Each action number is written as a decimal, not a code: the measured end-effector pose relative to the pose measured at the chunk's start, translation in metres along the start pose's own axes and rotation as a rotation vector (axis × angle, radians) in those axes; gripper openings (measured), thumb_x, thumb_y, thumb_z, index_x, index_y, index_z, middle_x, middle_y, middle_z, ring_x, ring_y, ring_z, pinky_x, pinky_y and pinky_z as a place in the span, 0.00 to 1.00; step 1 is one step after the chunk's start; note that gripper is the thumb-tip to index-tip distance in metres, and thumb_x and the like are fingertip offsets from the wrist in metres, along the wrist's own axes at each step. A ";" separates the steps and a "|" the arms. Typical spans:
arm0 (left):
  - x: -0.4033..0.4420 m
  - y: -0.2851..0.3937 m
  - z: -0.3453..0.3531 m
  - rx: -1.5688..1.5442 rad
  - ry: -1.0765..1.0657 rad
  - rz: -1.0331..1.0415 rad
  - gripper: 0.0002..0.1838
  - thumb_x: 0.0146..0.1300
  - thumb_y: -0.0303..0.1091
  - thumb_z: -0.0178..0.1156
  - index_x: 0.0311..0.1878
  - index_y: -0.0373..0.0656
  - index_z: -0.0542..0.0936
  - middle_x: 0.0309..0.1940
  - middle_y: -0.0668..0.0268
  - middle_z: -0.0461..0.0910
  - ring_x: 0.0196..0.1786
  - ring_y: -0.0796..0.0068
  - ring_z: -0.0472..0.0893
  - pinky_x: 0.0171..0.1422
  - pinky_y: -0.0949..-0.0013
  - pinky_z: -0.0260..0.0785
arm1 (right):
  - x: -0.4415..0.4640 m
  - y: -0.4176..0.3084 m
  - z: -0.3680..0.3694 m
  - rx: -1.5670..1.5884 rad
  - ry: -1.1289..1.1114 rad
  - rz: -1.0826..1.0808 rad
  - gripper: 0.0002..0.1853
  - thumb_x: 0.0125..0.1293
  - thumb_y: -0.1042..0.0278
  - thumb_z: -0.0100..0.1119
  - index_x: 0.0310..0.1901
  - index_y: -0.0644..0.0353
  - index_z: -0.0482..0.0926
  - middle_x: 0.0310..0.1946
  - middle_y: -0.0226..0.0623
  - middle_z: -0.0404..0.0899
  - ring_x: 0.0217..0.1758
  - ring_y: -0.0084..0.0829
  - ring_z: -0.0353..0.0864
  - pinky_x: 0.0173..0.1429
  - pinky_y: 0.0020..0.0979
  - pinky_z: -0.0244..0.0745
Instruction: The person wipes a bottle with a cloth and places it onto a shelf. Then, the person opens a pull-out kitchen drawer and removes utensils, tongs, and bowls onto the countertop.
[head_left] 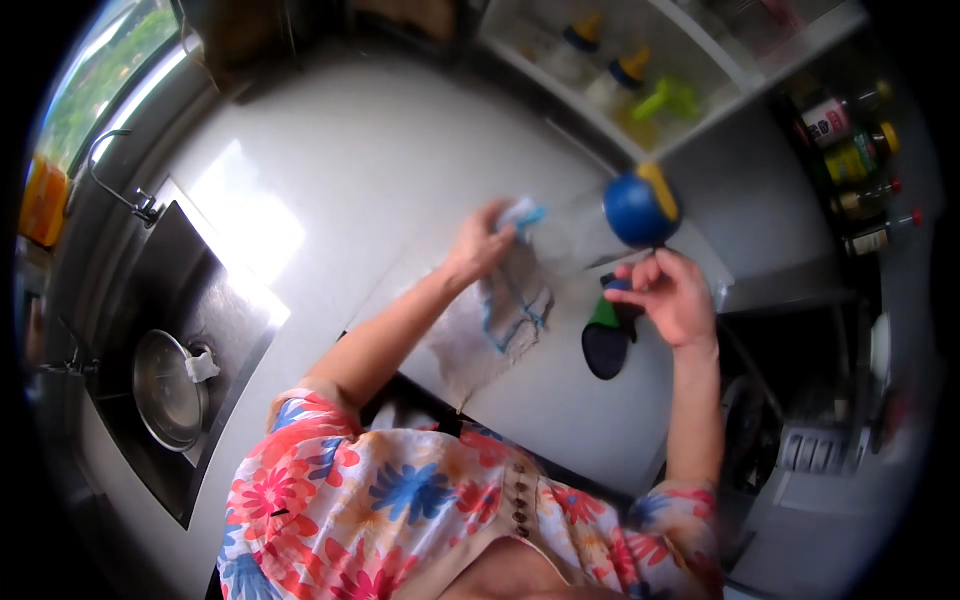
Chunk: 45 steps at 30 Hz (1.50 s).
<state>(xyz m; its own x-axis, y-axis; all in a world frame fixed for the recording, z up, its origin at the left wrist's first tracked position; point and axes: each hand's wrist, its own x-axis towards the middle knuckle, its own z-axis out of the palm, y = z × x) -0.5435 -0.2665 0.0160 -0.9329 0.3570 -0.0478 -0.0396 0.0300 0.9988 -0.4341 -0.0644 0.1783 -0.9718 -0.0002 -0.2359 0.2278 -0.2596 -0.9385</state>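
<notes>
White with blue trim, a crumpled piece of thin material [522, 213] sits in the left hand [483, 240], whose grip is closed around it, thumb against fingers, above the middle of the pale tabletop [350, 150]. Nearer the tabletop's front edge lies a see-through sheet or bag [475, 345] with blue edging; blur hides whether the two are one piece. Over the tabletop's right side, the right hand [678, 300] has its fingers partly curled, one reaching inward; whether its grip pinches anything I cannot tell. Just beside those fingers rests a dark object with a green part [605, 352], and just past them, toward the far right corner, is a blue lid with a yellow piece [632, 212], seemingly capping a clear container [575, 235]. By the tabletop's left edge, a sink [235, 310] holds a round pan [165, 390]. As I judge it, the step in hand is handling the crumpled material with the left hand; the next move calls for a firm left grip and clearance from the container.
</notes>
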 end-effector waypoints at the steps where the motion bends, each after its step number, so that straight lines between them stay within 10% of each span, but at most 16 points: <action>1: 0.003 -0.003 -0.012 0.253 0.026 0.106 0.22 0.57 0.34 0.56 0.57 0.47 0.70 0.42 0.56 0.76 0.48 0.59 0.76 0.52 0.63 0.70 | 0.008 -0.005 0.006 -0.014 0.049 -0.027 0.15 0.65 0.64 0.47 0.23 0.64 0.70 0.23 0.39 0.72 0.41 0.37 0.76 0.41 0.45 0.79; 5: -0.002 -0.022 -0.043 1.056 0.198 0.264 0.25 0.53 0.40 0.58 0.56 0.50 0.71 0.56 0.55 0.67 0.61 0.53 0.64 0.59 0.51 0.59 | 0.065 -0.033 0.027 0.053 0.017 -0.114 0.14 0.62 0.63 0.52 0.21 0.60 0.69 0.22 0.36 0.70 0.38 0.34 0.75 0.42 0.50 0.76; 20: -0.016 -0.041 -0.057 0.982 0.110 0.327 0.24 0.59 0.44 0.52 0.55 0.42 0.68 0.59 0.52 0.63 0.66 0.53 0.56 0.68 0.53 0.45 | 0.316 -0.064 0.099 0.091 0.096 -0.120 0.10 0.59 0.62 0.53 0.26 0.54 0.65 0.25 0.34 0.72 0.38 0.32 0.75 0.46 0.56 0.70; 45: -0.013 -0.044 -0.058 0.924 0.137 0.323 0.24 0.56 0.44 0.55 0.55 0.44 0.69 0.59 0.55 0.63 0.65 0.54 0.58 0.68 0.52 0.46 | 0.420 -0.080 0.093 0.008 0.205 -0.129 0.12 0.62 0.57 0.55 0.29 0.54 0.68 0.23 0.32 0.71 0.30 0.31 0.75 0.51 0.63 0.63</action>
<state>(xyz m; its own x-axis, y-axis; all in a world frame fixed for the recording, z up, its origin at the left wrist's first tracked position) -0.5502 -0.3269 -0.0262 -0.8853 0.3671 0.2856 0.4650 0.6878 0.5575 -0.8661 -0.1338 0.1777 -0.9598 0.2297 -0.1615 0.1015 -0.2526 -0.9622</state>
